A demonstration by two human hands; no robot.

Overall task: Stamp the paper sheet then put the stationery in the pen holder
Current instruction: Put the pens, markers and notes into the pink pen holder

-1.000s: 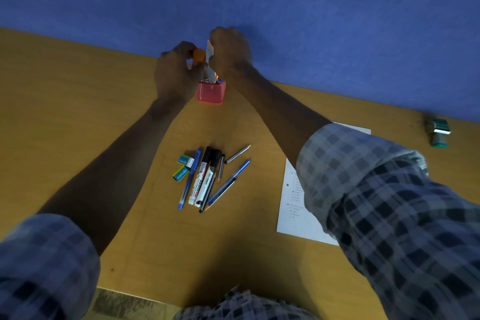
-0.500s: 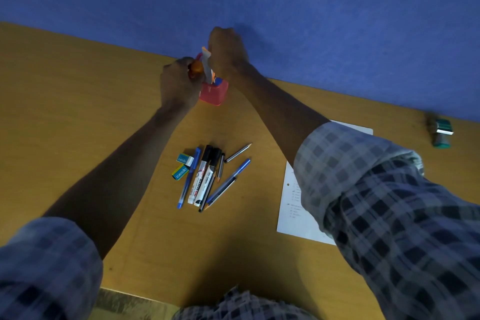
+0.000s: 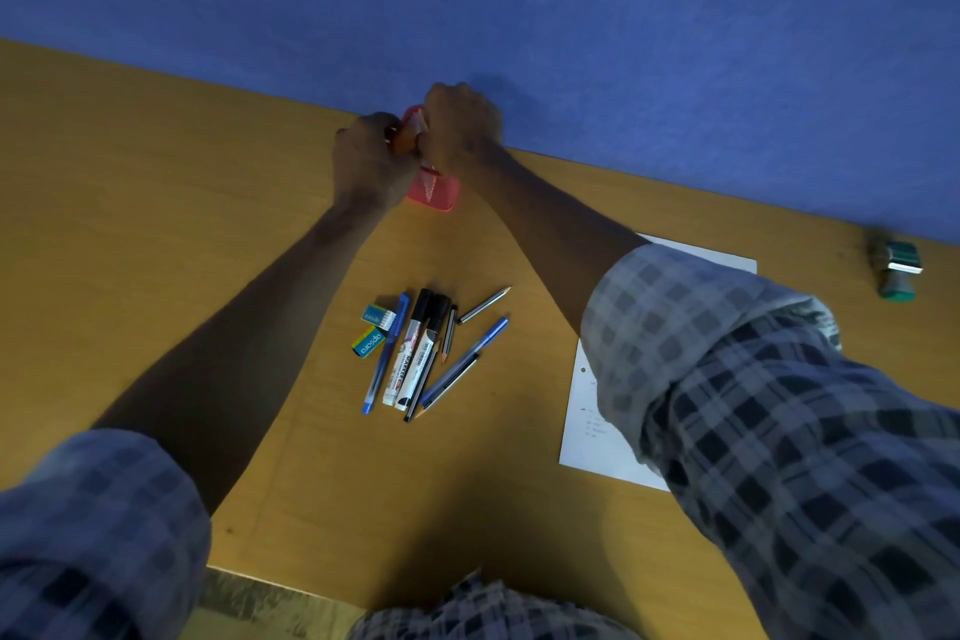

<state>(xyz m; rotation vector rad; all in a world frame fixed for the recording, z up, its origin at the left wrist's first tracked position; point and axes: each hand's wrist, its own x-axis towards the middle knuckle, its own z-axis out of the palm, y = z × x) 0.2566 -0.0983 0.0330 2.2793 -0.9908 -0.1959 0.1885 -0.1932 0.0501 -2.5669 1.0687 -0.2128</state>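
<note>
The red pen holder point(image 3: 434, 192) stands on the wooden desk near the blue wall. Both hands are above it. My left hand point(image 3: 371, 161) is closed on an orange-handled item point(image 3: 404, 143), and my right hand point(image 3: 460, 130) is closed on a whitish item point(image 3: 418, 124) right beside it. What these two items are I cannot make out. Several pens, markers and pencils point(image 3: 423, 353) lie in a loose pile mid-desk, with two small erasers point(image 3: 371, 330) at its left. The white paper sheet point(image 3: 597, 411) lies at the right, partly under my right sleeve. The green stamp point(image 3: 896, 270) stands at the far right.
The desk point(image 3: 156, 224) ends against the blue wall point(image 3: 571, 16) at the back. Its front edge point(image 3: 260, 582) runs close to my body at the bottom of the view. My checked sleeves fill the lower corners.
Both hands have shifted slightly and come closer together above the pen holder, still gripping their items. The orange item now sits lower, between the two hands. The pile, paper and stamp are unmoved.
</note>
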